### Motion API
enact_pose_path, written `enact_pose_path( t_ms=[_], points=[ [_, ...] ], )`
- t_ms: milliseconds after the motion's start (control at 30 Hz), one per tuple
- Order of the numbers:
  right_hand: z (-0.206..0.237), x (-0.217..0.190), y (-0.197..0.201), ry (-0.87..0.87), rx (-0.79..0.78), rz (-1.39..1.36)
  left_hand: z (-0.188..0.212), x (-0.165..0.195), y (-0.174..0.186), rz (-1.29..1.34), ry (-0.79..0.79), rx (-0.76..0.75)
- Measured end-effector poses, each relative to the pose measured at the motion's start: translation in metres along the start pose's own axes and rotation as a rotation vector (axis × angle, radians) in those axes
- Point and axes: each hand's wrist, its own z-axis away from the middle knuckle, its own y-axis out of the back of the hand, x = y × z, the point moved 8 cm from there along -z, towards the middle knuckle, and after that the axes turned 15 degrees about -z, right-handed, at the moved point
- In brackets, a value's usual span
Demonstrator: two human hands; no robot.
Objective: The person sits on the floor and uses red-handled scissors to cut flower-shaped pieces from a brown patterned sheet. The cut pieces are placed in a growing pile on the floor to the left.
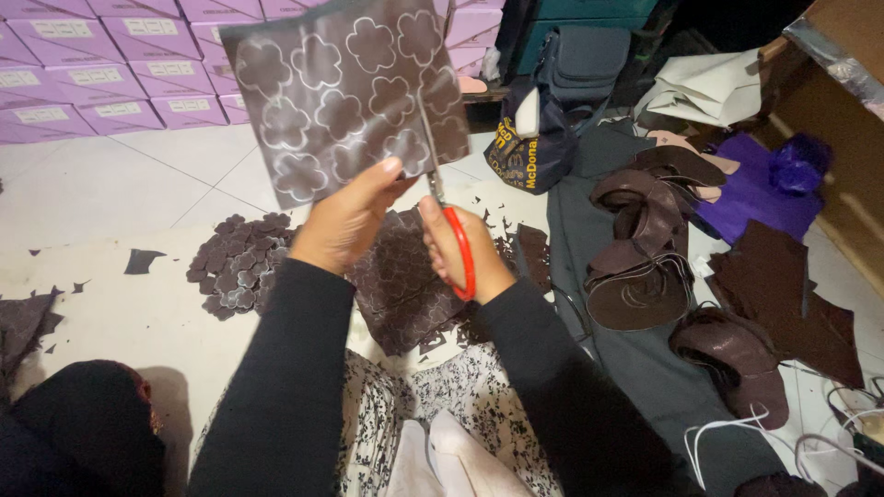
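My left hand (345,221) holds up a dark brown leather sheet (345,92) marked with white flower outlines, pinching its lower edge. My right hand (460,253) grips red-handled scissors (447,216); their blades point up into the sheet near its right side. Below my hands lies a second brown sheet (401,285) with the same flower marks. A heap of cut-out brown flower shapes (235,262) rests on the pale mat to the left.
Stacked lilac shoe boxes (101,64) line the back left. A dark bag (539,147) stands behind the sheet. Brown shoe uppers (645,248), leather pieces (783,294) and a purple bag (764,184) lie at the right. Small brown scraps dot the mat.
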Motion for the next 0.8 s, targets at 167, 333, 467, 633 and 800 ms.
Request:
enact_pose_path(
  t_ms=[167, 333, 467, 633, 800],
  points=[
    [0.005, -0.030, 0.016, 0.255, -0.060, 0.217, 0.035, 0.063, 0.036, 0.488, -0.284, 0.005],
    [0.007, -0.037, 0.009, 0.405, -0.132, 0.520, 0.026, 0.024, 0.074, 0.054, 0.139, 0.483],
    [0.007, -0.027, 0.003, 0.333, -0.135, 0.638, 0.014, 0.030, 0.062, -0.016, -0.023, 0.470],
    [0.010, -0.008, 0.001, 0.065, -0.174, 0.414, 0.010, 0.041, 0.051, -0.219, -0.104, 0.416],
    [0.014, -0.006, -0.001, -0.056, -0.250, 0.345, 0.012, 0.035, 0.055, -0.446, 0.005, 0.425]
  ],
)
